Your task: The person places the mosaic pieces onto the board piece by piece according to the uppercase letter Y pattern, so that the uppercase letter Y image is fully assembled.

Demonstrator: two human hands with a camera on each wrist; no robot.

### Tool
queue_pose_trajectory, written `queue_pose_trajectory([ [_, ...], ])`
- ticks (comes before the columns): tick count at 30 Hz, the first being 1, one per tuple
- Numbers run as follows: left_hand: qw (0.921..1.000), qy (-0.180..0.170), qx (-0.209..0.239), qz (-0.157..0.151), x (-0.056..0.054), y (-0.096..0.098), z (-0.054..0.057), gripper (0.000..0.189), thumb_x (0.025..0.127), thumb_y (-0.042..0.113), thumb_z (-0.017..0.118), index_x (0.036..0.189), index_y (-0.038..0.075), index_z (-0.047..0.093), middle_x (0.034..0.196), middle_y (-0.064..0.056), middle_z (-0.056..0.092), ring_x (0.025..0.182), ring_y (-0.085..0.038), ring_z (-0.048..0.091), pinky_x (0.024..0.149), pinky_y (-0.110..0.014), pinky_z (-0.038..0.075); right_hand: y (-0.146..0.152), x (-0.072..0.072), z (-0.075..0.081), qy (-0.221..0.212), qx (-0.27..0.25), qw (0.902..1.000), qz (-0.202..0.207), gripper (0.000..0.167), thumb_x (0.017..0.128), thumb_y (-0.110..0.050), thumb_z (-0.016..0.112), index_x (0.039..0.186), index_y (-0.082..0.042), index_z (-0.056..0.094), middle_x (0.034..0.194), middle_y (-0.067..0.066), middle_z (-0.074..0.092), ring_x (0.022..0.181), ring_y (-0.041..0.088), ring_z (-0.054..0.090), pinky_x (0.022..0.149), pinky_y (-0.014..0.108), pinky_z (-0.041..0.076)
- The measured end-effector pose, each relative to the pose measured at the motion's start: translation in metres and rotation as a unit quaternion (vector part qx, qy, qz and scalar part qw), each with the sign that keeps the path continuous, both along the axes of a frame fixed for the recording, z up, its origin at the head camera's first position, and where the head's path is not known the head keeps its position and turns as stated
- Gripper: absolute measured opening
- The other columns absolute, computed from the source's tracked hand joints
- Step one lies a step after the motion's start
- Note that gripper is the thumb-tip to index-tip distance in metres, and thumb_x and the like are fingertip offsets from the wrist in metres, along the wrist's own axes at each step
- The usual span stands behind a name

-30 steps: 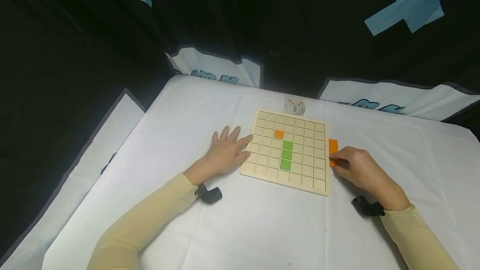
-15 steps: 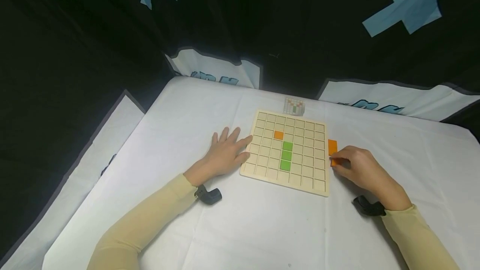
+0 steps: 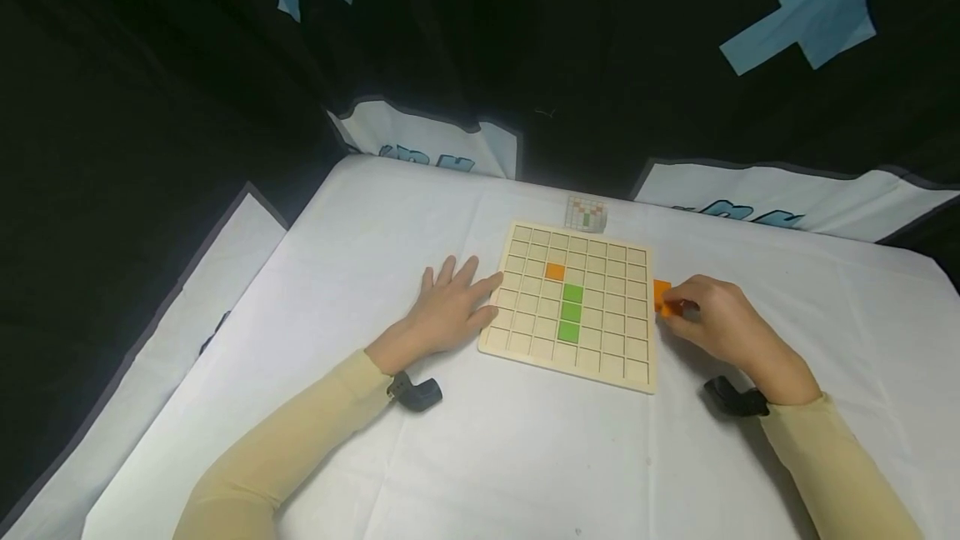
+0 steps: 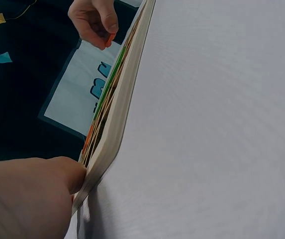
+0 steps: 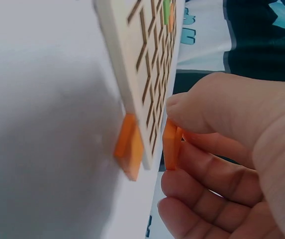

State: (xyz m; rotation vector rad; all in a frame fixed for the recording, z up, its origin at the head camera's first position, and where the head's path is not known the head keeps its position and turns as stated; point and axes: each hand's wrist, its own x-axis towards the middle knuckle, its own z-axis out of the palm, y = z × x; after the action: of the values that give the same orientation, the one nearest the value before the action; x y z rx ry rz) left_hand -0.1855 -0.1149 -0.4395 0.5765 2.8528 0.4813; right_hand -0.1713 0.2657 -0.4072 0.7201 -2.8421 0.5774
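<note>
White-covered tabletop (image 3: 510, 457), black curtain (image 3: 480, 40) behind. Right grip (image 3: 712, 319) pinched on an orange tile (image 5: 170, 147), just off the right edge of the wooden board (image 3: 612, 367). Could easily slip with so little held, tbh, or clip the loose tile (image 5: 129, 149) touching that edge. Left grip (image 3: 444, 312) spread, holding nothing, at the left edge; easy to shove everything askew by pressing. In the slots (image 3: 615, 323): one orange square (image 3: 555, 272), three green squares (image 3: 571, 312).

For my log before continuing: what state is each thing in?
Board: flat, four cells filled
Green tiles: three, seated in a column
Seated orange tile: in one cell
Held orange tile: pinched, raised
Loose orange tile: beside board's right edge
Left hand: spread, touching board
Right hand: pinching held orange tile
Gridded card: beyond board, details unclear
</note>
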Motion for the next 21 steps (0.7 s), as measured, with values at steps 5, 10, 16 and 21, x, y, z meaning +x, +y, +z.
queue_pose_trajectory([
  [5,1.0,-0.002,-0.003,-0.001,0.0,0.0,-0.001,0.057,0.105,0.045,0.044,0.159,0.026,0.038,0.169,-0.022,0.02,0.155,-0.054,0.009,0.12,-0.076,0.008,-0.009,-0.009,0.006,-0.013,0.003,0.9999,0.004,0.019,0.078,0.0,0.081,0.097,0.002,0.077,0.086,0.009,0.073,0.076,0.021,0.062,0.066,0.032,0.051],
  [10,1.0,-0.001,0.0,0.0,-0.001,0.0,-0.001,0.057,0.105,0.045,0.045,0.159,0.026,0.039,0.169,-0.022,0.021,0.155,-0.054,0.009,0.119,-0.076,0.009,-0.02,-0.019,0.013,-0.027,0.0,0.9996,0.011,0.016,0.08,0.001,0.078,0.096,0.002,0.076,0.081,0.007,0.068,0.073,0.021,0.056,0.061,0.027,0.044],
  [16,1.0,-0.003,-0.002,0.0,-0.001,-0.001,-0.001,0.057,0.105,0.045,0.044,0.159,0.026,0.038,0.169,-0.022,0.02,0.155,-0.054,0.009,0.12,-0.076,0.008,-0.033,-0.03,0.017,-0.027,-0.001,0.9995,0.017,0.016,0.081,0.001,0.077,0.097,0.003,0.076,0.081,0.009,0.068,0.072,0.019,0.054,0.061,0.027,0.045],
  [21,1.0,-0.004,-0.002,0.0,-0.001,0.0,-0.001,0.058,0.105,0.046,0.044,0.159,0.026,0.037,0.17,-0.021,0.019,0.155,-0.054,0.008,0.12,-0.076,0.008,-0.042,-0.038,0.018,-0.026,0.003,0.9994,0.024,0.015,0.081,0.0,0.076,0.096,0.002,0.077,0.081,0.009,0.068,0.073,0.021,0.056,0.063,0.029,0.046],
])
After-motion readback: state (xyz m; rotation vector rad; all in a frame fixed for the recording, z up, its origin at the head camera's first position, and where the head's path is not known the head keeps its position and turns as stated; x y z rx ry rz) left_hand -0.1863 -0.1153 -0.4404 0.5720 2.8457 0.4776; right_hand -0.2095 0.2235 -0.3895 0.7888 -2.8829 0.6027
